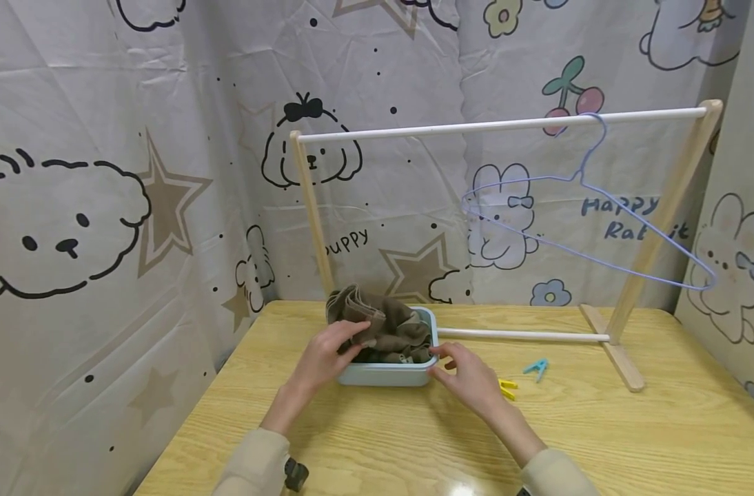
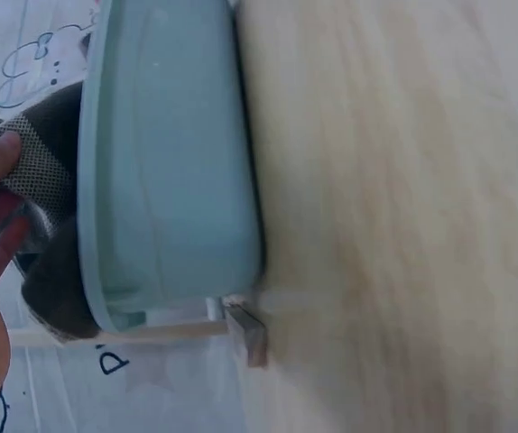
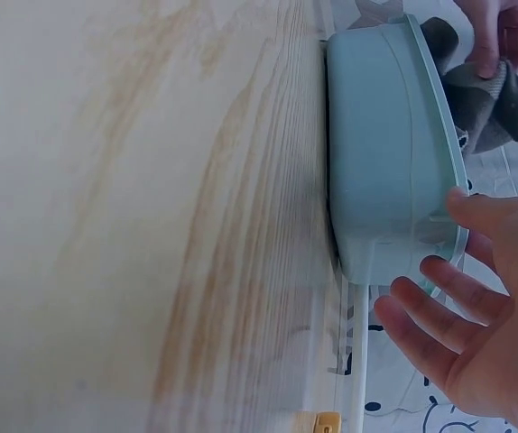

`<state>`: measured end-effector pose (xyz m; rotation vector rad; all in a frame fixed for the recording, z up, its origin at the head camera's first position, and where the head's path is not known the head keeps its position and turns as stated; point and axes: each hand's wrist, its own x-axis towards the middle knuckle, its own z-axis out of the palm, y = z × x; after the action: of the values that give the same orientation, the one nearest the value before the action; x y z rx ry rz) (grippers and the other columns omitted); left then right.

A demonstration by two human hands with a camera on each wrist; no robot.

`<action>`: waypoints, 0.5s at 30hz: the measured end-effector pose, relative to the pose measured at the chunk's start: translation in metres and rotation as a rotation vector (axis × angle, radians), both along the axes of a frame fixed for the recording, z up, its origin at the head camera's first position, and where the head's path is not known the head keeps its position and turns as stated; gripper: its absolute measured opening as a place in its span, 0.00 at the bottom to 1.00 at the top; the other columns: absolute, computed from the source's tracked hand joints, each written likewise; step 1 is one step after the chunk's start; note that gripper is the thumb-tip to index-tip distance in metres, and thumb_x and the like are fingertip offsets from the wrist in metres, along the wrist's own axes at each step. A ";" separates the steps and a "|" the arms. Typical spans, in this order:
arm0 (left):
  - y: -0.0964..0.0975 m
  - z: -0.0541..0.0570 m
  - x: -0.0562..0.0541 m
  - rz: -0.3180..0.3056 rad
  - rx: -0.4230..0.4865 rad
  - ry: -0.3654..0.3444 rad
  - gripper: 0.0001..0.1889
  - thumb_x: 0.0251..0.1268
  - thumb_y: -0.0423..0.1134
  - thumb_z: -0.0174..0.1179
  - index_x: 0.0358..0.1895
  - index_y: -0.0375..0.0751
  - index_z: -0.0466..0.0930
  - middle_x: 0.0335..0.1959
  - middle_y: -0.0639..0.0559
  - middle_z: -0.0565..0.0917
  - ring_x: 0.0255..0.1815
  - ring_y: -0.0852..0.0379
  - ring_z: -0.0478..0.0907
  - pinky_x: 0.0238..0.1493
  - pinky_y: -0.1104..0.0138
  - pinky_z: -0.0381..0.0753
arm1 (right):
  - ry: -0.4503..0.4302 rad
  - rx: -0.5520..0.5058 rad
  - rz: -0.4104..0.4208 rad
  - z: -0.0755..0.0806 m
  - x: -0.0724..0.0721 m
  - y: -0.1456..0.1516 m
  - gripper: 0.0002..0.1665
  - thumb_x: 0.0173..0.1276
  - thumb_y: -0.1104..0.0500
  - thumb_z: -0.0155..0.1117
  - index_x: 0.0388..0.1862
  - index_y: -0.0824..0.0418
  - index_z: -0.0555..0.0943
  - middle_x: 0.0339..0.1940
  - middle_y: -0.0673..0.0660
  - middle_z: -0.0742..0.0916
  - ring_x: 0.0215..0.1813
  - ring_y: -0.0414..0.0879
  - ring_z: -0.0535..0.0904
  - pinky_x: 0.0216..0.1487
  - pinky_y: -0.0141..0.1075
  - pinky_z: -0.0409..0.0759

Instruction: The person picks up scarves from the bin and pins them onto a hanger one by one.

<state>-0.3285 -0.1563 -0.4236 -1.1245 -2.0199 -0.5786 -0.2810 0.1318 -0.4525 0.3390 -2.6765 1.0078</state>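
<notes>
Cloth (image 1: 402, 320) heaped in the bin (image 1: 384, 375), its folds standing above the rim; left hand (image 1: 327, 353) pinching a fold, right hand (image 1: 473, 382) at the near right corner.

Head view alone gives the whole rack (image 1: 507, 127) and the hanger (image 1: 580, 175) on its bar, plus a blue pin (image 1: 539, 368) right of the yellow pin (image 1: 507, 390). Left wrist view shows what head does not: coarse weave on the gripped fold, thumb on the near face. Right wrist view resolves the other hand – thumb and forefinger grip the rim, remaining fingers spread outside. Both forearms reach inward from the near side – wrists well apart.
</notes>
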 end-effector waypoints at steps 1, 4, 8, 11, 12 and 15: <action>0.001 0.002 0.000 -0.003 0.015 -0.012 0.26 0.50 0.27 0.74 0.56 0.40 0.82 0.45 0.49 0.87 0.44 0.54 0.84 0.43 0.64 0.84 | 0.001 0.000 -0.001 0.000 0.000 0.000 0.20 0.63 0.51 0.73 0.54 0.50 0.83 0.51 0.51 0.87 0.46 0.50 0.86 0.39 0.45 0.84; 0.006 0.009 0.000 -0.009 0.062 -0.045 0.24 0.52 0.26 0.73 0.56 0.41 0.83 0.44 0.49 0.85 0.42 0.56 0.82 0.39 0.66 0.84 | 0.004 -0.001 -0.004 -0.001 0.001 0.000 0.21 0.62 0.51 0.73 0.54 0.50 0.83 0.51 0.51 0.87 0.46 0.50 0.86 0.39 0.45 0.84; 0.011 0.021 -0.002 -0.017 0.139 -0.056 0.22 0.54 0.26 0.71 0.54 0.39 0.84 0.43 0.49 0.85 0.38 0.57 0.80 0.36 0.64 0.82 | 0.010 -0.003 -0.004 -0.001 0.002 0.000 0.21 0.62 0.51 0.73 0.54 0.51 0.83 0.50 0.51 0.87 0.46 0.51 0.86 0.38 0.45 0.84; 0.014 0.031 -0.005 -0.023 0.180 -0.054 0.20 0.55 0.26 0.71 0.53 0.37 0.84 0.41 0.47 0.85 0.35 0.57 0.80 0.33 0.63 0.82 | 0.011 -0.006 -0.004 0.000 0.002 0.000 0.21 0.62 0.51 0.73 0.54 0.51 0.83 0.50 0.50 0.87 0.46 0.51 0.86 0.39 0.46 0.84; 0.015 0.034 -0.005 -0.023 0.188 -0.052 0.20 0.55 0.26 0.71 0.53 0.37 0.84 0.41 0.47 0.84 0.34 0.57 0.80 0.32 0.64 0.82 | 0.016 -0.006 -0.003 0.000 0.002 0.000 0.21 0.62 0.51 0.73 0.54 0.51 0.84 0.50 0.51 0.87 0.46 0.51 0.86 0.38 0.46 0.84; 0.016 0.045 -0.007 -0.024 0.212 -0.058 0.19 0.55 0.26 0.71 0.52 0.36 0.84 0.39 0.46 0.84 0.31 0.56 0.80 0.30 0.64 0.83 | 0.011 -0.006 -0.005 0.000 0.003 0.000 0.21 0.62 0.51 0.73 0.54 0.51 0.84 0.50 0.51 0.87 0.46 0.52 0.86 0.39 0.46 0.84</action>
<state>-0.3351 -0.1402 -0.3789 -1.0158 -1.9428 -0.8252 -0.2782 0.1320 -0.4520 0.3356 -2.6626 1.0091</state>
